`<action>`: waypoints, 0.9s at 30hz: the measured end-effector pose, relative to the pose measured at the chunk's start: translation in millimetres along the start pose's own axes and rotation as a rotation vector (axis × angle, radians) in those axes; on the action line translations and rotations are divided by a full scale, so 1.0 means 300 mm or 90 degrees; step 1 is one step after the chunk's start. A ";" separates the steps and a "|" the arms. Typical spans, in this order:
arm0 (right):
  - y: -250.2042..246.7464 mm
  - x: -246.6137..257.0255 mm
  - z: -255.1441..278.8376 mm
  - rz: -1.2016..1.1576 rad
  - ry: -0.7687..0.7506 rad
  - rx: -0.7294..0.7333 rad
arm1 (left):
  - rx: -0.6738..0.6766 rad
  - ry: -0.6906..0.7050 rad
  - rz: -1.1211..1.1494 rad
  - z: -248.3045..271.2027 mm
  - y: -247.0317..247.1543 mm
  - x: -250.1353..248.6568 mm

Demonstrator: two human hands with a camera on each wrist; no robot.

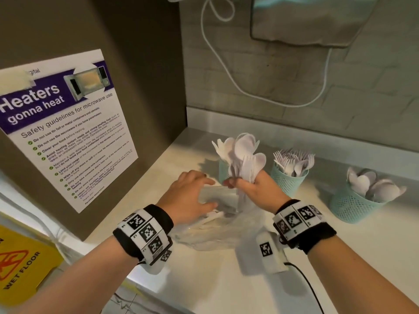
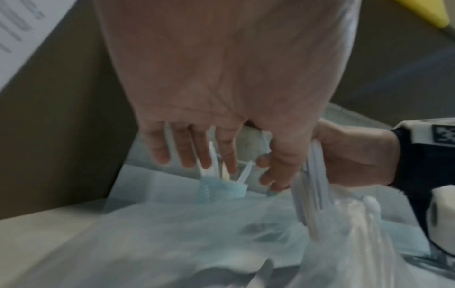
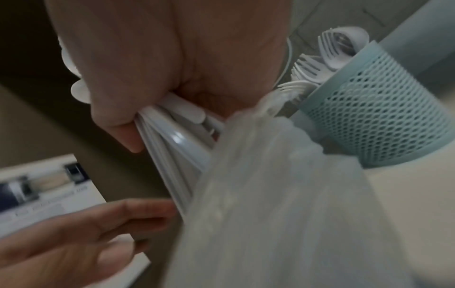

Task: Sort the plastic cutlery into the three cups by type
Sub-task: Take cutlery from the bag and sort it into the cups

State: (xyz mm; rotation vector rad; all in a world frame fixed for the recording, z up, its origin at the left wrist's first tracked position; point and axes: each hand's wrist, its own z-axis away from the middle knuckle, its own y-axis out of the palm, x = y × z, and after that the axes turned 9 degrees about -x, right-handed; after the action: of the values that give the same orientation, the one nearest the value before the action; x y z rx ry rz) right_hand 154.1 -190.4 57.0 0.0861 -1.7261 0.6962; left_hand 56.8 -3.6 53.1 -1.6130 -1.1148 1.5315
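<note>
Leftmost, a brown cabinet side with a microwave poster (image 1: 65, 130) walls in the desk (image 1: 226, 279), so there is no room to swing that way. Just right of it the left hand (image 1: 190, 196) lies with fingers straight and relaxed on a clear plastic bag (image 1: 217, 227) that holds more white cutlery, gripping nothing. Next, the right hand (image 1: 254, 189) is clamped round the handles of a mixed bunch of cutlery (image 1: 242, 155), spoon bowls and fork tines fanned upward above the bag. Behind the bunch stands the first teal mesh cup (image 1: 223, 171), mostly hidden; to its right the fork cup (image 1: 289, 180), then the spoon cup (image 1: 356, 205) near the desk's right side. The pieces look light, stiff and slick, likely to slide against each other, so pinching one handle near its middle seems safest. Open desk lies toward the near edge; the cups crowd the back wall.
</note>
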 end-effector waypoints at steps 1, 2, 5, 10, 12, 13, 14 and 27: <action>-0.010 0.034 -0.001 -0.043 -0.006 -0.002 | 0.008 0.023 0.048 -0.012 -0.018 -0.043; -0.017 0.061 -0.001 -0.080 -0.002 -0.002 | 0.028 0.028 0.111 -0.026 -0.029 -0.083; -0.034 0.124 0.006 -0.162 0.026 0.018 | 0.097 0.004 0.287 -0.067 -0.040 -0.178; -0.052 0.151 0.016 -0.182 0.018 0.097 | 0.058 -0.028 0.455 -0.110 -0.050 -0.247; -0.056 0.147 0.021 -0.163 0.019 0.103 | 0.063 -0.032 0.514 -0.110 -0.053 -0.265; -0.058 0.144 0.018 -0.157 0.032 0.094 | 0.067 -0.038 0.545 -0.105 -0.053 -0.275; -0.058 0.144 0.014 -0.156 0.040 0.091 | 0.071 -0.049 0.575 -0.100 -0.052 -0.281; -0.049 0.128 -0.044 -0.155 -0.031 -0.066 | -0.022 -0.194 0.762 -0.138 -0.047 -0.242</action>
State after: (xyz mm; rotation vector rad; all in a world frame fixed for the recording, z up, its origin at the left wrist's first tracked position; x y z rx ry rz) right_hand 160.6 -184.5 99.2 0.2388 -1.7586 0.4279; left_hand 98.6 -58.2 102.6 -2.2762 -0.1960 2.5371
